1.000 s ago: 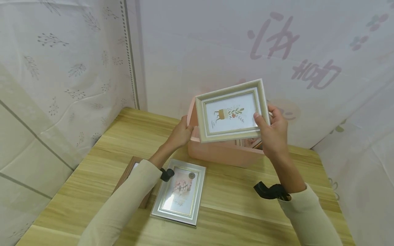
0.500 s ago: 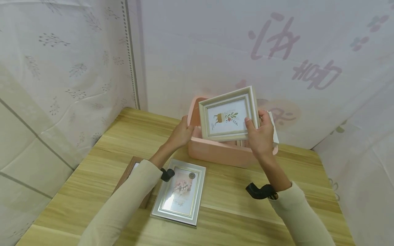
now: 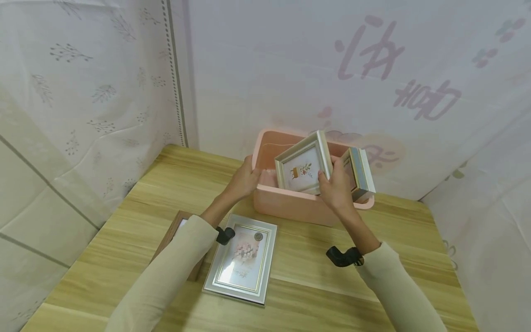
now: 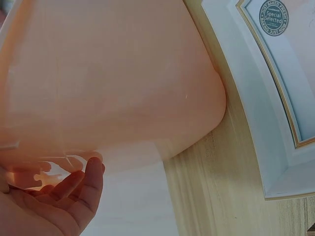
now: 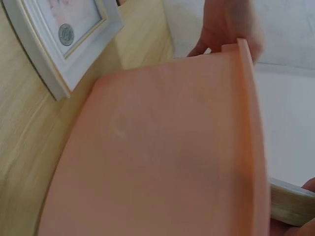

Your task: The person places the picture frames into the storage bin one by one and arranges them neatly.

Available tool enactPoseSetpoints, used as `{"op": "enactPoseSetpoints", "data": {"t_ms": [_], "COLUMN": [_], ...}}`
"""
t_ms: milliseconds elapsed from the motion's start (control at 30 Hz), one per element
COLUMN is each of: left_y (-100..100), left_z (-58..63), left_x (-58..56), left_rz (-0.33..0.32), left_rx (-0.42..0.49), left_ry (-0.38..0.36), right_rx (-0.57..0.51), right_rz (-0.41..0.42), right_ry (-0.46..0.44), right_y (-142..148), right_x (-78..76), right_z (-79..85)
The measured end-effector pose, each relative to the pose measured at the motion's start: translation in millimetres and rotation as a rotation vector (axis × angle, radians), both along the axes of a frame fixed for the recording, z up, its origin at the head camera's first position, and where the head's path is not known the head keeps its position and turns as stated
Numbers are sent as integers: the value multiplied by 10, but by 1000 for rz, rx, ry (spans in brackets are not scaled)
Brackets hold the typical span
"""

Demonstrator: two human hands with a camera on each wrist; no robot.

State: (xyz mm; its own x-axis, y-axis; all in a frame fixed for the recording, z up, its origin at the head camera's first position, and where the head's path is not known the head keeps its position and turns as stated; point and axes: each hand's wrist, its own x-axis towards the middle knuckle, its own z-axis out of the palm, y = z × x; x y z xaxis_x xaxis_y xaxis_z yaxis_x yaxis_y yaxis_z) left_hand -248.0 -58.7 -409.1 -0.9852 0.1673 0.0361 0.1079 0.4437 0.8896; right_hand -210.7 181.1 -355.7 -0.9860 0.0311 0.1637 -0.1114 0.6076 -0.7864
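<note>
A pink plastic bin (image 3: 290,207) stands on the table near the back wall. My left hand (image 3: 244,179) grips its left end; in the left wrist view the fingers (image 4: 91,189) curl through a cut-out in the end wall. My right hand (image 3: 338,189) pinches the right side of a cream picture frame (image 3: 300,169) with a small plant-and-animal print, thumb on its front. This frame leans, its lower part down inside the bin and its top corner above the rim. Several more picture frames (image 3: 362,171) stand on edge at the bin's right end.
A silver-white picture frame (image 3: 241,265) with a flower print lies flat in front of the bin. Left of it is a brown wooden frame (image 3: 171,235), partly covered by the left sleeve. Patterned cloth (image 3: 290,69) hangs behind the wooden table (image 3: 332,295).
My right hand has moved left and down, lowering the cream picture frame from above the bin into it. The frames at the bin's right end have come into sight. My left hand has stayed put.
</note>
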Motion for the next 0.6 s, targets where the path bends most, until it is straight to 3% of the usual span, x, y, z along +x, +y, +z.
{"op": "enactPoseSetpoints", "data": {"t_ms": [200, 600], "left_y": [1, -4], "left_z": [-8, -14], "left_x": [-4, -13], "left_rz": [8, 5], "left_rx": [-3, -3], "left_ry": [2, -1], "right_rx": [50, 205], "right_rz": [10, 65], "right_ry": [-55, -46], "right_y": [25, 24], "right_x": [-43, -125], "right_z": [-88, -151]}}
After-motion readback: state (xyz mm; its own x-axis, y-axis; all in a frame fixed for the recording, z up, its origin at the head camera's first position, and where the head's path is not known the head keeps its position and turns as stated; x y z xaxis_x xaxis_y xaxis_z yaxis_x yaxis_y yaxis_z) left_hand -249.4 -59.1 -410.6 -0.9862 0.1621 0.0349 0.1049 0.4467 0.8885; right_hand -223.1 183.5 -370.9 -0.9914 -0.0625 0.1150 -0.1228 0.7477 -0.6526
